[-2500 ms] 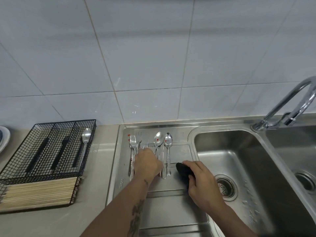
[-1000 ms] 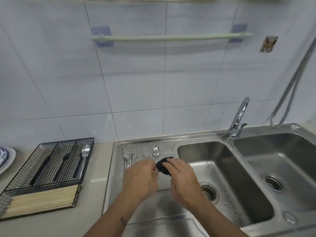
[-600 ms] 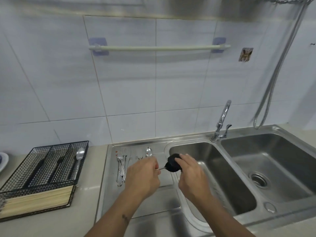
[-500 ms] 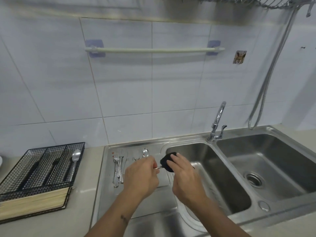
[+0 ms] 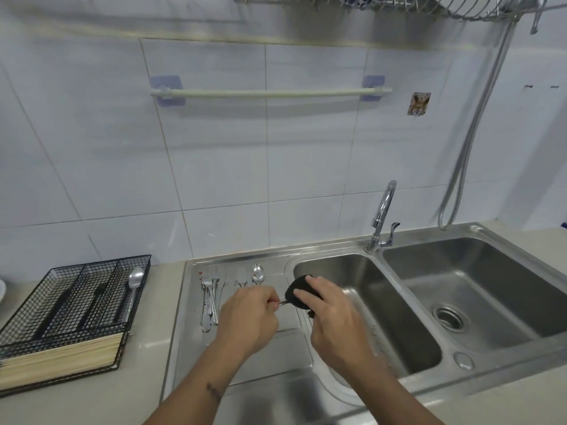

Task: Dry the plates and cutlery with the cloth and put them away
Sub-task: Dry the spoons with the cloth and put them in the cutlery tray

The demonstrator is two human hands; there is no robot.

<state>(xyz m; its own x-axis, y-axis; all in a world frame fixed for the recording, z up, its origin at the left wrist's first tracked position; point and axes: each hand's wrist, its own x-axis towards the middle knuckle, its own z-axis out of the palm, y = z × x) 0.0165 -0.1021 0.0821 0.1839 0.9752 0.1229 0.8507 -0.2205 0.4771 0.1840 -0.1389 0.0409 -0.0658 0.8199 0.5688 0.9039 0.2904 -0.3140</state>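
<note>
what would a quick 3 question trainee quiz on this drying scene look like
1. True or false: the right hand holds the dark cloth.
2. Where does the one spoon already put away lie? A) sink basin B) black wire cutlery tray C) towel rail
3. Fill in: the left hand grips a piece of cutlery by its ____.

Key: 1 true. 2 B, the spoon lies in its rightmost compartment. 3 handle; its other end is wrapped in the cloth.

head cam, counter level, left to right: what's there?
Wire tray → forks → left hand → cloth in right hand → left basin → tap → right basin.
</note>
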